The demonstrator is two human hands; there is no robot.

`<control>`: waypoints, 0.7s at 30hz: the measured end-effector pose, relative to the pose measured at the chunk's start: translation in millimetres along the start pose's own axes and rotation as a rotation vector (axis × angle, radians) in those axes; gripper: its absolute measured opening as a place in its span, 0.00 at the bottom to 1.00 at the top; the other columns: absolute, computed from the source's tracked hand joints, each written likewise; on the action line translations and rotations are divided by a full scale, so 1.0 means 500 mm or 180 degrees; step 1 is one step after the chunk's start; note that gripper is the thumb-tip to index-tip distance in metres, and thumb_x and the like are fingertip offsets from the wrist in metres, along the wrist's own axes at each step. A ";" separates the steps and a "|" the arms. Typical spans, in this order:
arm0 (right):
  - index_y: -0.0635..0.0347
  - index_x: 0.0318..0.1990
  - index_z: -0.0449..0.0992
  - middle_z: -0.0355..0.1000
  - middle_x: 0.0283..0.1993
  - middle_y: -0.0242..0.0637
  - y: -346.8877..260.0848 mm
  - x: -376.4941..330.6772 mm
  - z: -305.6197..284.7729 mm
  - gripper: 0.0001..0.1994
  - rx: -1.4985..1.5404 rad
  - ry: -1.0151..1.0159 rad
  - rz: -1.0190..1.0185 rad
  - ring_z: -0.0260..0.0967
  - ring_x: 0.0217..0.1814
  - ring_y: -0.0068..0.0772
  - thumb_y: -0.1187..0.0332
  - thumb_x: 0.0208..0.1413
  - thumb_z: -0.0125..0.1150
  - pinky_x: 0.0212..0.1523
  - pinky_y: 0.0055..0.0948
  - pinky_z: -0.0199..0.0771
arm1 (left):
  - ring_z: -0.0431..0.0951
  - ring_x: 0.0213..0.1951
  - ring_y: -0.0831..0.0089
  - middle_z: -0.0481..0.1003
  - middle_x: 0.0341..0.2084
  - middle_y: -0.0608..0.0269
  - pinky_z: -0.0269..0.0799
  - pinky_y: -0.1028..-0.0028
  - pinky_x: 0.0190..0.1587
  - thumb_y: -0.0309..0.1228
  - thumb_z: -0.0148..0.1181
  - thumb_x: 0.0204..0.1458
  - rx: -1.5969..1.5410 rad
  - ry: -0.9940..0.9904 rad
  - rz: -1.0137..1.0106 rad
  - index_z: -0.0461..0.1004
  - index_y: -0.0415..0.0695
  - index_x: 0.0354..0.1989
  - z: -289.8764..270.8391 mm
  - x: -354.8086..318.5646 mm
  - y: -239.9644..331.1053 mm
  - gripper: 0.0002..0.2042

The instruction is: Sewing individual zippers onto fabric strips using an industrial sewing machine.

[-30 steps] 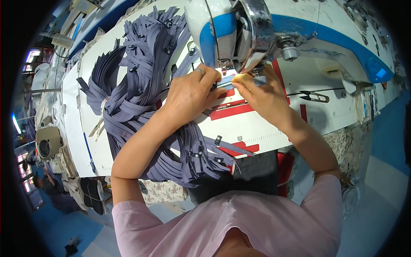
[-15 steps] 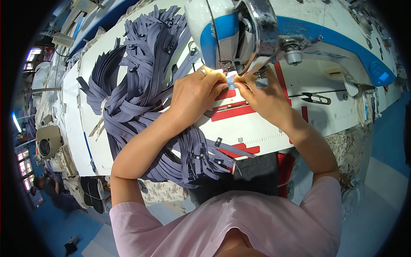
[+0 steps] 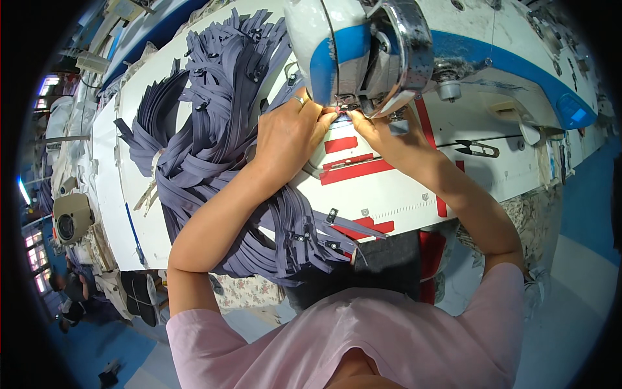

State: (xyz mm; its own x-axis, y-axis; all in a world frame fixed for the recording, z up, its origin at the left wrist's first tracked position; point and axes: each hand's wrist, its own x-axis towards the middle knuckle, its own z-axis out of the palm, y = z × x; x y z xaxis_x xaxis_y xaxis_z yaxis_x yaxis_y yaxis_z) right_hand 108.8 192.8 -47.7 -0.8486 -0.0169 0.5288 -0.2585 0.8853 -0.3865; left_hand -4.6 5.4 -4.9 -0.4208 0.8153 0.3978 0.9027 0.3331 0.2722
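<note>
Both hands meet at the needle and presser foot [image 3: 348, 107] of a white-and-blue sewing machine [image 3: 447, 48]. My left hand [image 3: 288, 133], with a ring on one finger, is closed in a pinch at the left of the foot. From the right, my right hand [image 3: 385, 137] pinches close to the foot too. Between the fingertips lies a small grey-blue piece of fabric [image 3: 343, 119], mostly hidden by fingers and foot. Beside my left hand spreads a big tied bundle of grey-blue zippers [image 3: 207, 175] with dark sliders, some hanging over the table's near edge.
Red tape strips [image 3: 356, 172] mark the white table [image 3: 402, 194]. Thread snips [image 3: 477, 148] lie right of my right hand. A printed ruler scale runs along the near edge. A blue stick-like tool [image 3: 137, 236] rests at the left. Another person [image 3: 74, 288] is far left.
My hands have moved slightly away from me, bringing the fabric piece closer in under the presser foot. The zipper bundle stays nearly as it was.
</note>
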 end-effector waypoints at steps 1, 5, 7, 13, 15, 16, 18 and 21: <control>0.62 0.45 0.77 0.72 0.48 0.46 0.000 0.000 -0.002 0.11 0.0029 0.0010 -0.0003 0.67 0.55 0.48 0.68 0.56 0.64 0.53 0.43 0.72 | 0.78 0.25 0.58 0.74 0.31 0.57 0.71 0.63 0.25 0.33 0.65 0.53 -0.0080 0.0001 -0.0022 0.75 0.41 0.30 0.000 0.001 0.001 0.09; 0.62 0.46 0.76 0.71 0.50 0.46 -0.007 0.003 -0.006 0.11 0.0220 0.0071 -0.0056 0.66 0.56 0.48 0.69 0.56 0.63 0.53 0.42 0.72 | 0.78 0.25 0.58 0.74 0.31 0.56 0.71 0.63 0.25 0.32 0.65 0.53 -0.0228 -0.0032 -0.0059 0.74 0.40 0.31 -0.015 0.002 0.001 0.09; 0.61 0.46 0.75 0.70 0.51 0.46 -0.009 0.003 -0.009 0.11 0.0304 0.0098 -0.0076 0.66 0.57 0.48 0.70 0.57 0.62 0.53 0.42 0.72 | 0.78 0.25 0.58 0.73 0.31 0.56 0.71 0.63 0.25 0.32 0.65 0.53 -0.0164 -0.0017 -0.0047 0.74 0.40 0.30 -0.012 0.001 -0.004 0.09; 0.61 0.47 0.74 0.69 0.52 0.46 -0.010 -0.004 -0.015 0.12 0.0508 0.0108 -0.0045 0.65 0.58 0.49 0.71 0.57 0.60 0.53 0.43 0.71 | 0.78 0.25 0.58 0.73 0.32 0.55 0.72 0.63 0.25 0.32 0.65 0.53 0.0012 -0.0124 -0.0084 0.74 0.39 0.30 -0.006 0.000 -0.006 0.10; 0.62 0.47 0.74 0.69 0.52 0.46 -0.009 -0.003 -0.015 0.12 0.0581 0.0071 0.0008 0.65 0.58 0.49 0.70 0.56 0.60 0.54 0.43 0.71 | 0.78 0.25 0.58 0.73 0.32 0.55 0.72 0.63 0.25 0.32 0.65 0.53 0.0047 -0.0139 -0.0081 0.74 0.39 0.30 -0.005 0.000 -0.008 0.10; 0.62 0.47 0.74 0.69 0.52 0.47 -0.009 -0.003 -0.016 0.12 0.0617 0.0053 0.0034 0.64 0.58 0.50 0.70 0.56 0.59 0.54 0.43 0.70 | 0.78 0.25 0.58 0.73 0.32 0.55 0.72 0.63 0.25 0.32 0.65 0.52 0.0054 -0.0149 -0.0072 0.74 0.38 0.30 -0.005 0.001 -0.009 0.10; 0.62 0.47 0.74 0.69 0.52 0.47 -0.008 -0.004 -0.018 0.12 0.0693 0.0018 0.0084 0.64 0.57 0.50 0.70 0.56 0.59 0.54 0.43 0.70 | 0.78 0.25 0.58 0.73 0.32 0.55 0.72 0.62 0.25 0.32 0.65 0.52 0.0061 -0.0162 -0.0060 0.74 0.38 0.30 -0.003 0.003 -0.009 0.10; 0.63 0.47 0.74 0.69 0.52 0.48 -0.010 -0.003 -0.018 0.12 0.0821 -0.0031 0.0156 0.64 0.57 0.51 0.70 0.55 0.58 0.55 0.44 0.69 | 0.78 0.25 0.57 0.73 0.33 0.55 0.72 0.63 0.26 0.32 0.65 0.52 0.0035 -0.0085 -0.0073 0.74 0.37 0.30 -0.001 0.004 -0.010 0.10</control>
State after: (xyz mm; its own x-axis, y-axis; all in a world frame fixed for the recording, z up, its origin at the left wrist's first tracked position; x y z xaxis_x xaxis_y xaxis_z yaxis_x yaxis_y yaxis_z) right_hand 115.5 192.9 -39.7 -0.8671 0.0175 0.4979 -0.3251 0.7374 -0.5921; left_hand -10.0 5.4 -5.1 -0.4391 0.8197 0.3678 0.8938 0.3570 0.2714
